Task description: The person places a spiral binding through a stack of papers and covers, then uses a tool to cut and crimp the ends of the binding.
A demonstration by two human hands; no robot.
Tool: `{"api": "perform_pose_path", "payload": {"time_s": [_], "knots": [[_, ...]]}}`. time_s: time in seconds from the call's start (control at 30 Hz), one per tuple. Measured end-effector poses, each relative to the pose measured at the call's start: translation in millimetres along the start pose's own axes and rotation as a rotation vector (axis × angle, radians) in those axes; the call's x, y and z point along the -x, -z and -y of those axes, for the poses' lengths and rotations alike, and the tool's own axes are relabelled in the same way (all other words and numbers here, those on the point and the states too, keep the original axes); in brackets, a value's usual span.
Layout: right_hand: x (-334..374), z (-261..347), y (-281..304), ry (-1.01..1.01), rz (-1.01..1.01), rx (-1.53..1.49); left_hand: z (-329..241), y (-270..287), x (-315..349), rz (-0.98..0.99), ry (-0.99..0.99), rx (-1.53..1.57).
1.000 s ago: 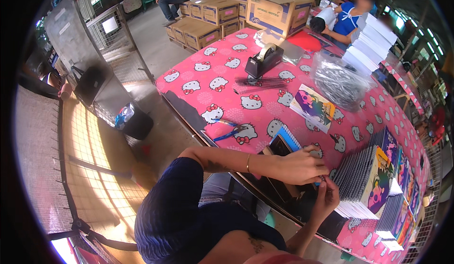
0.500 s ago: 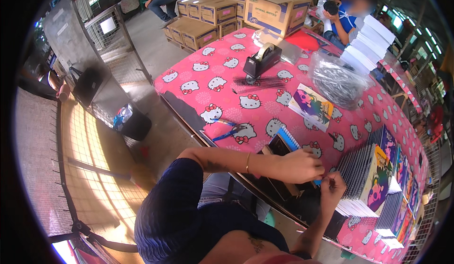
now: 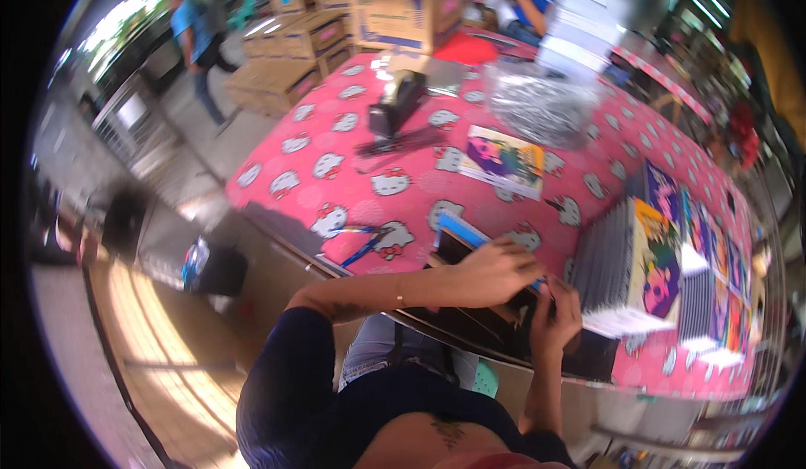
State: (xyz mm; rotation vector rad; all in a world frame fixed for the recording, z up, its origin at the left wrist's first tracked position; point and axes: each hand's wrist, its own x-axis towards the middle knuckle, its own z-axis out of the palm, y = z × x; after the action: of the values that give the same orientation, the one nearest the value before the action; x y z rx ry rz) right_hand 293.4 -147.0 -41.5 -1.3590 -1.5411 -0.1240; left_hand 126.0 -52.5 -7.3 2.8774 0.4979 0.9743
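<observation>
A wide table [image 3: 260,175] is filling the middle, its smooth pink cloth showing white cat faces with red bows. Behind it, cardboard boxes [image 3: 390,24] are standing in brown, straight-edged piles, one with its flaps opening upward. At the right, a thick stack of notebooks [image 3: 617,263] is sitting on the cloth, the ridged dark spirals lining up like ribs beside a bright, glossy cover. A crinkly clear plastic bag [image 3: 541,108] is bulging with dark, thin material, and white paper [image 3: 579,28] is rising behind it in uneven layers. At the near edge, a blue notebook [image 3: 467,231] with a pale ridged side is lying partly under the person's left hand [image 3: 497,272], whose fingers are curling close together over it. The right hand [image 3: 557,314] is meeting its end, thumb and fingertips bending toward each other; blur is hiding whether they are pinching anything. A flat, colourful booklet [image 3: 502,162] is lying beyond. A black, blocky tape dispenser [image 3: 396,106] is standing near thin dark wire coils [image 3: 407,143]. Smallest, blue-handled pliers [image 3: 361,242] are resting by the left edge.
</observation>
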Motion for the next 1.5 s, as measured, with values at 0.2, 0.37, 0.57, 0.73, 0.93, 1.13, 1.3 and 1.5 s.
{"api": "perform_pose_path", "payload": {"time_s": [0.2, 0.37, 0.57, 0.73, 0.93, 1.13, 1.3, 1.5], "knots": [[-11, 8, 66, 0.225, -0.262, 0.264, 29, 52, -1, 0.267, 0.066, 0.067], [-25, -39, 138, -0.201, -0.567, 0.482, 14, 103, -73, -0.152, 0.051, 0.212], [-18, -86, 157, -0.572, -0.426, 0.082, 0, 42, -171, -0.498, -0.415, 0.357], [-18, -94, 153, -0.425, -0.431, -0.089, 15, -55, -166, -0.038, -0.401, 0.521], [-2, -101, 171, -0.408, -0.271, -0.154, 9, -56, -164, -0.04, -0.437, 0.528], [30, -50, 145, -0.143, -0.755, 0.473, 208, -49, -65, 0.274, 0.094, -0.077], [37, -15, 41, 0.125, -0.094, -0.074, 243, -105, 9, 0.106, -0.011, -0.514], [3, -20, -36, -0.066, 0.342, -0.218, 211, -46, 8, -0.084, 0.287, -0.338]]}}
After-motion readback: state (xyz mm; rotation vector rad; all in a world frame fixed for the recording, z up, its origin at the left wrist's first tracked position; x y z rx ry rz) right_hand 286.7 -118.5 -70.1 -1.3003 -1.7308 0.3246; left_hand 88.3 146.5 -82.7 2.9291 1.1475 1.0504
